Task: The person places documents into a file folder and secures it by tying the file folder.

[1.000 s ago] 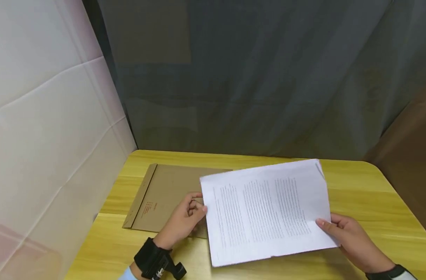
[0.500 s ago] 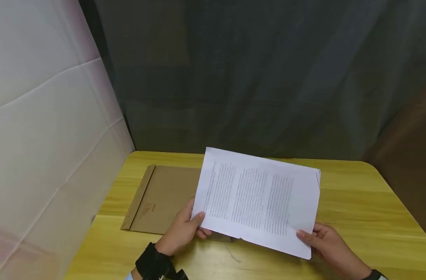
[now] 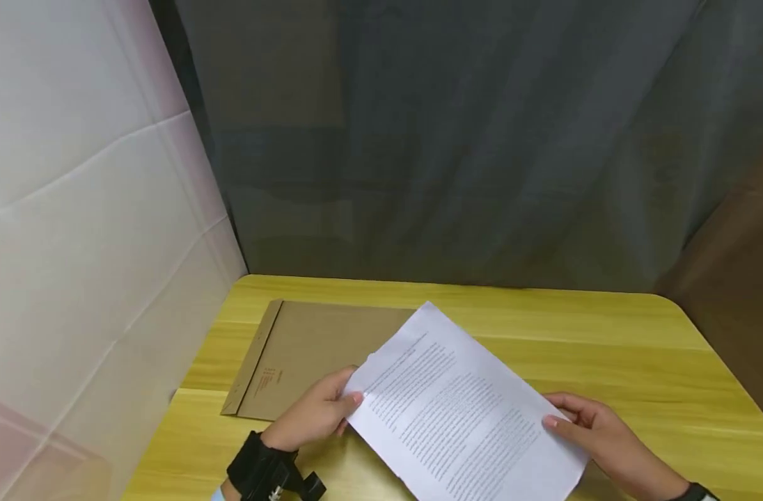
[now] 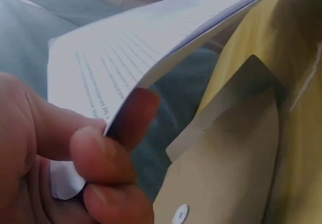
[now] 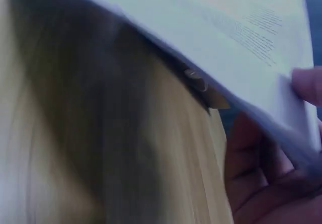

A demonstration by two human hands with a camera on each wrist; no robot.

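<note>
A thin stack of printed white paper (image 3: 457,410) is held just above the yellow wooden table (image 3: 607,348), turned at a slant. My left hand (image 3: 321,414) pinches its left edge, thumb on top; the left wrist view shows fingers (image 4: 108,158) under the sheets (image 4: 136,58). My right hand (image 3: 591,428) grips the right edge, thumb on top, fingers (image 5: 261,168) beneath the paper (image 5: 226,38). A brown envelope (image 3: 306,355) lies flat on the table behind the left hand, its flap (image 4: 226,108) open.
A white panel (image 3: 87,243) stands along the left side of the table. A dark grey curtain (image 3: 469,139) hangs behind the far edge. A black wrist strap (image 3: 262,470) is on the left wrist.
The paper stack was tilted up toward me half a second ago; now it is lowered and rotated, its far corner pointing away. Both hands kept their hold and moved slightly toward me.
</note>
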